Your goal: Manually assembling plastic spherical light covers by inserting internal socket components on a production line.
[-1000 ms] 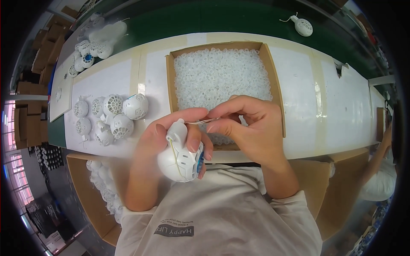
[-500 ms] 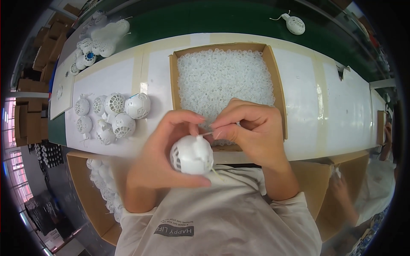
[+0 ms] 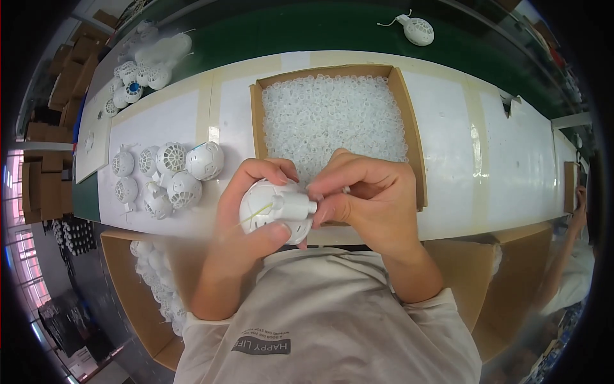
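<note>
My left hand [image 3: 246,211] is closed round a white plastic ball [image 3: 261,203] with slotted walls. Its short tubular neck [image 3: 295,208] points right, and a thin yellow-green strand [image 3: 257,213] lies over its side. At the tip of the neck, my right hand [image 3: 368,195] pinches with thumb and forefinger. A small whitish bit [image 3: 346,189] shows between the right fingers, but what they grip is mostly hidden. Just beyond both hands stands a shallow cardboard box [image 3: 414,141] filled with small clear plastic rings [image 3: 332,121].
Several white lattice balls [image 3: 185,189] sit on the white table [image 3: 448,128] at left, with another heap [image 3: 137,80] farther back. One ball [image 3: 419,31] lies on the green belt [image 3: 288,25]. Open cartons [image 3: 131,294] flank me, the left holding white balls. A co-worker's arm [image 3: 569,243] shows at right.
The ball in my left hand has turned, its neck now pointing right instead of up. My right fingers have closed in at the neck. The ball on the green belt has shifted left.
</note>
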The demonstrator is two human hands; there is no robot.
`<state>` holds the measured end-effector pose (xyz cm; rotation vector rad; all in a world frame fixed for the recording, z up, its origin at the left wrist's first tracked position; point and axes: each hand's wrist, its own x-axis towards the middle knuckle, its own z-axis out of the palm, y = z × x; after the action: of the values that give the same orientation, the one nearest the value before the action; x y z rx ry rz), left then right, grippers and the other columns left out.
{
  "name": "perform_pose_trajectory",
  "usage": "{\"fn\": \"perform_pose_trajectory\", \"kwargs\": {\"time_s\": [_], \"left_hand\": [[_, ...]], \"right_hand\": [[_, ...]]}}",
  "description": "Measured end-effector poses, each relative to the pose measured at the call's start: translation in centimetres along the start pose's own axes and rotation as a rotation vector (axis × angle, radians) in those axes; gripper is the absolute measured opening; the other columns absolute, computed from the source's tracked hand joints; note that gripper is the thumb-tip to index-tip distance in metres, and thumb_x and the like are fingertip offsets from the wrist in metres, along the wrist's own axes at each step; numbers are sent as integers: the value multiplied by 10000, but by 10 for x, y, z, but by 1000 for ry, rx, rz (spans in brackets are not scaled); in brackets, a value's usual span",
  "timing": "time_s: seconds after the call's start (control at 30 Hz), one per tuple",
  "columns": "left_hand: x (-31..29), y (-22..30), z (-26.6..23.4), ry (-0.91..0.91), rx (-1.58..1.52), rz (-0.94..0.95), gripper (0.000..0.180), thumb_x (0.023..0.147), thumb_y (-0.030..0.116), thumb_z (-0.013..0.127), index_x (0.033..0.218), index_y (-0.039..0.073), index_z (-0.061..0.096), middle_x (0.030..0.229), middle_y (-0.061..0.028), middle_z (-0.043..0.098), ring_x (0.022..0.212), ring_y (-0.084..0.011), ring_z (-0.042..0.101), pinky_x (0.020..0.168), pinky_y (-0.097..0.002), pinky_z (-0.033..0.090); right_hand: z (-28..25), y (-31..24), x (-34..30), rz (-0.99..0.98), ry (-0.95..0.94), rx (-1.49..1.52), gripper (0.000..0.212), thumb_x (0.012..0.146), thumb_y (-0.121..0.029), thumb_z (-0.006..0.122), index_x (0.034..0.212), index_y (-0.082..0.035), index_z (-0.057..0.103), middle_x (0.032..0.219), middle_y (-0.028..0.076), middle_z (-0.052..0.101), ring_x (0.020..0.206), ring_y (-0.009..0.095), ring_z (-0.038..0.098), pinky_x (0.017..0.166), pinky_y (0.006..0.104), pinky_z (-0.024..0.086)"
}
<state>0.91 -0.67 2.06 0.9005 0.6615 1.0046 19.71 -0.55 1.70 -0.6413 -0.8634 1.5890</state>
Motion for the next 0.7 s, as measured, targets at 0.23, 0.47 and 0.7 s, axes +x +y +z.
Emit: {"fn": "perform_pose_trajectory", "kwargs": {"time_s": [0.23,0.47,0.7], "left_hand": [[0,-4,5,50,-3,-13,508,796,144,775,1164,29,444,1203,-144,438,953,-226,642,641,-303,617],[0,-8,-2,41,225,147,458,824,154,752,1142,29,447,1212,-153,454,915,-198,641,585,-260,596],[-5,3,1,13,-145,-151,400,847,141,730,1114,37,451,1140,-158,551,830,-180,641,482,-249,527]], "right_hand": [[6,14,-6,-106,37,32,214,757,39,797,951,57,709,878,121,671,778,161,622,662,259,536],[10,14,-9,50,83,163,217,765,27,794,965,42,711,894,112,669,770,155,605,626,261,494],[-6,9,10,-752,-129,-748,213,692,48,791,890,21,720,833,105,677,668,169,568,540,279,427]]}}
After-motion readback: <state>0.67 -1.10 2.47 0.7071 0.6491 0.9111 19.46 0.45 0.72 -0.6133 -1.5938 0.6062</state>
